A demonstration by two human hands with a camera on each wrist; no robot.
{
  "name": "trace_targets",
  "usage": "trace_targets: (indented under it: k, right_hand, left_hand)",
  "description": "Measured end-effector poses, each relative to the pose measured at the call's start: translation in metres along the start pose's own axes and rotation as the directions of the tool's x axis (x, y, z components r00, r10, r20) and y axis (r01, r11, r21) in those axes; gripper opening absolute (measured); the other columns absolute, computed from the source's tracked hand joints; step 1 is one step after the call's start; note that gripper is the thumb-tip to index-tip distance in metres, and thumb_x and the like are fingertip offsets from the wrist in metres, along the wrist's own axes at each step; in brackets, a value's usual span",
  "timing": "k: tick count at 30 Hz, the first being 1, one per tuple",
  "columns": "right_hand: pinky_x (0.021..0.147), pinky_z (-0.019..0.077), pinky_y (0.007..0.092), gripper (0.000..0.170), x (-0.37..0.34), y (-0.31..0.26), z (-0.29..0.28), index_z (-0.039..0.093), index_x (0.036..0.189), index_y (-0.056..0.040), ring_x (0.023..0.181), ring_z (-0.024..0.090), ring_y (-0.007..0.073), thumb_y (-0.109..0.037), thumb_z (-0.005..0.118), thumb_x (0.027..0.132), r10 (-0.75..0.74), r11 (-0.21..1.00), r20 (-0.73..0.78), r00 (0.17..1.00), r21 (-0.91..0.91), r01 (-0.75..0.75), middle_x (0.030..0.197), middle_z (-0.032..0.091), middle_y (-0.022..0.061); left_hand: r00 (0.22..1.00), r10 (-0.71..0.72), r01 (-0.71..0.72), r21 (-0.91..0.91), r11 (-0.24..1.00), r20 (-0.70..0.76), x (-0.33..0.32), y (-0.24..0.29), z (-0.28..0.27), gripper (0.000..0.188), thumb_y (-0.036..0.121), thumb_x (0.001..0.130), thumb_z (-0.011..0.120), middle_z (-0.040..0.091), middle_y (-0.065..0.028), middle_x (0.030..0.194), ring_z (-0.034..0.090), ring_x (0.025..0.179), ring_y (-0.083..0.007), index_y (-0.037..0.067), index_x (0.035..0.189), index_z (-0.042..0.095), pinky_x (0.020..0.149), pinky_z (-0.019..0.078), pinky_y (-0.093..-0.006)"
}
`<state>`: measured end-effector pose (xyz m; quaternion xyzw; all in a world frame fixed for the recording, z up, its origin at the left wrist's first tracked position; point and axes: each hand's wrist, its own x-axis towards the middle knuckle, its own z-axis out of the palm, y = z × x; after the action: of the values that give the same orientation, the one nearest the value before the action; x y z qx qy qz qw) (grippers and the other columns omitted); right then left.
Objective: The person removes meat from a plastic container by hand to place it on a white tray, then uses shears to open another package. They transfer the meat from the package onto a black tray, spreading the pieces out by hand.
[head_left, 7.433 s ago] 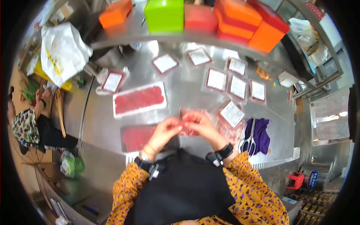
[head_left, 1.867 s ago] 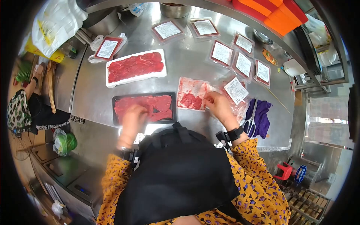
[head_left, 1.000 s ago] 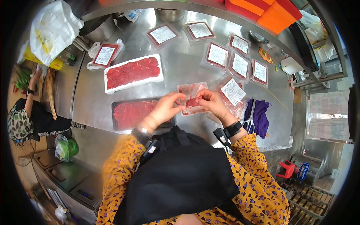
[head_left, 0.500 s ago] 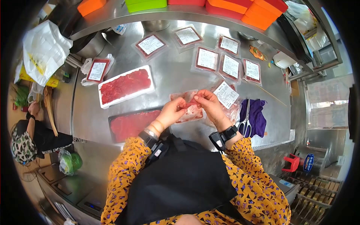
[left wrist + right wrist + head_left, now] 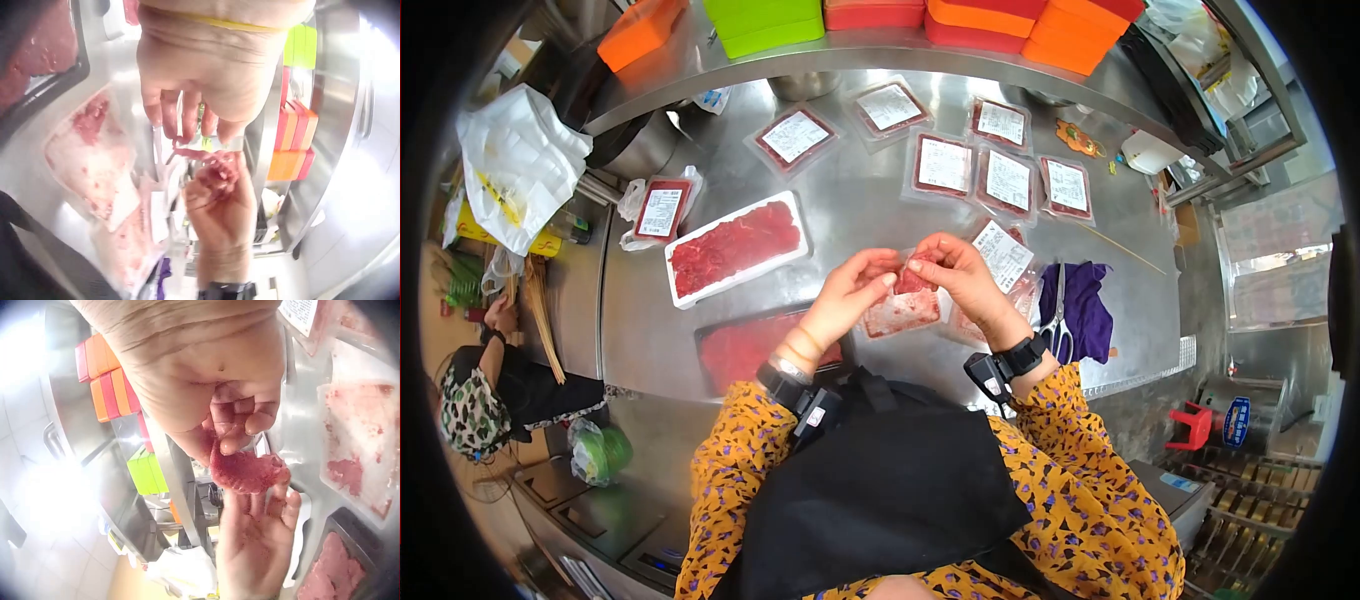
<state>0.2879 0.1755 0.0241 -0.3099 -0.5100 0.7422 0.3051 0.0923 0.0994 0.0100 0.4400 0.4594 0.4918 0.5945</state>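
Note:
Both hands meet over an opened plastic pack (image 5: 902, 315) in the head view, with a small red slice of raw meat (image 5: 914, 276) between them. My right hand (image 5: 968, 284) pinches the slice between thumb and curled fingers. At its other edge, my left hand (image 5: 845, 300) holds the slice with thumb and fingertips. The right wrist view shows the meat slice (image 5: 247, 472) spread between the two hands. In the left wrist view, a thin strand of meat (image 5: 194, 153) reaches up to the left fingertips. Pale, bloody residue and a scrap of meat lie in the pack.
Left stand a white tray (image 5: 740, 275) of red meat and a black tray (image 5: 369, 542) of flat slices. Several labelled meat packs (image 5: 944, 163) lie behind. Scissors (image 5: 1057, 330) rest on a purple cloth (image 5: 1090, 315) at right. A shelf (image 5: 850, 55) with coloured boxes overhangs the back.
My left hand has moved right from the black tray to the opened pack. Both hands have lifted a meat slice there and are spreading it. The head view has tilted toward the shelf.

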Motion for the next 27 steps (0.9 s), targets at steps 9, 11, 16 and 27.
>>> trace_targets:
  k: [9, 11, 16, 27]
  right_hand:
    - [0.073, 0.0479, 0.0218, 0.014, 0.003, 0.001, 0.032, 0.058, 0.097, -0.0059, 0.082, 0.060, 0.0075, -0.010, 0.069, 0.089, -0.011, 0.997, 0.031, 0.999, 0.076, 0.009, 0.088, 0.063, -0.0015]
    - [0.072, 0.0472, 0.0213, 0.015, 0.004, 0.003, 0.033, 0.059, 0.096, -0.0065, 0.081, 0.059, 0.0073, -0.011, 0.070, 0.089, -0.045, 0.997, 0.005, 0.999, 0.061, 0.045, 0.087, 0.062, -0.0017]
    - [0.072, 0.0467, 0.0212, 0.017, 0.000, 0.000, 0.032, 0.062, 0.097, -0.0081, 0.080, 0.059, 0.0071, -0.014, 0.074, 0.086, 0.053, 0.994, 0.013, 0.999, 0.091, -0.054, 0.089, 0.063, -0.0018]
    - [0.077, 0.0484, 0.0243, 0.019, -0.006, -0.001, 0.035, 0.065, 0.096, -0.0065, 0.084, 0.062, 0.0088, -0.015, 0.077, 0.083, 0.090, 0.992, 0.042, 0.995, 0.083, -0.094, 0.090, 0.067, 0.0003]
  left_hand:
    - [0.990, -0.072, 0.088, -0.129, 0.988, 0.121, -0.009, 0.008, -0.008, 0.014, 0.005, 0.091, 0.063, 0.065, -0.0015, 0.094, 0.060, 0.088, -0.0098, 0.005, 0.104, 0.058, 0.079, 0.0480, -0.0252]
    - [0.999, -0.034, 0.037, -0.124, 0.992, 0.026, -0.012, 0.011, -0.005, 0.009, 0.006, 0.092, 0.062, 0.064, -0.0002, 0.093, 0.059, 0.086, -0.0083, 0.005, 0.100, 0.059, 0.078, 0.0468, -0.0238]
    - [0.996, 0.040, -0.049, -0.114, 0.992, -0.083, -0.016, 0.004, 0.000, 0.007, 0.006, 0.092, 0.061, 0.062, 0.0011, 0.091, 0.057, 0.083, -0.0060, 0.005, 0.098, 0.058, 0.075, 0.0467, -0.0223]
    - [0.941, 0.212, -0.187, 0.118, 0.975, -0.264, -0.013, 0.000, 0.010, 0.009, 0.002, 0.091, 0.060, 0.058, 0.0016, 0.084, 0.056, 0.075, -0.0047, 0.004, 0.096, 0.054, 0.068, 0.0483, -0.0210]
